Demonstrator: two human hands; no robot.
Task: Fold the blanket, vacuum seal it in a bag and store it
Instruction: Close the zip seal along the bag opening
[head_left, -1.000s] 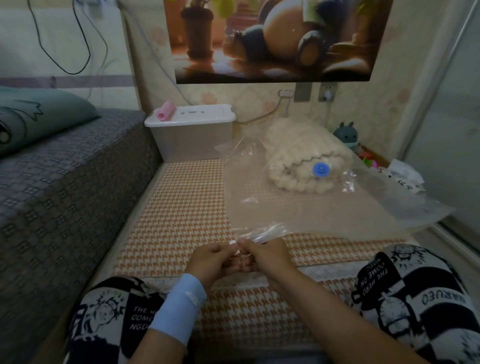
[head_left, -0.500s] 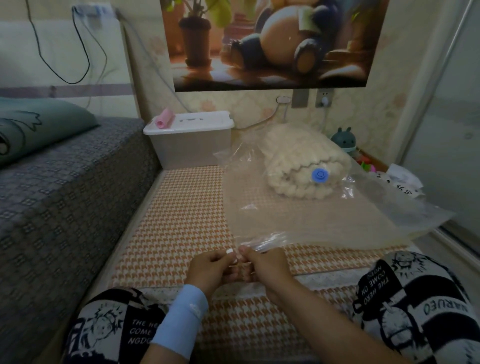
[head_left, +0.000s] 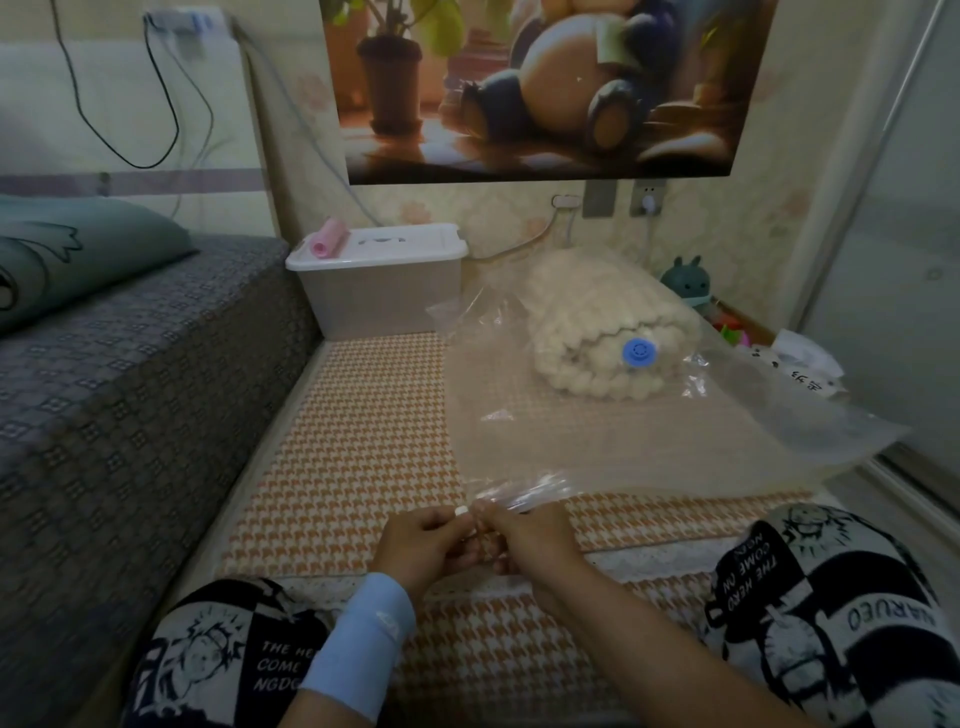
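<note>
left hand (head_left: 422, 543) and right hand (head_left: 525, 535) both pinch the near corner of the bag (head_left: 597, 447) at its mouth. the seal likely starts here — best to line up both strips, then press along the whole edge, leaving no gap. the rolled blanket (head_left: 608, 332) lies inside the bag at its far end, behind the blue valve (head_left: 638, 353). the box (head_left: 384, 296) beyond is lidded — contents hidden.
</note>
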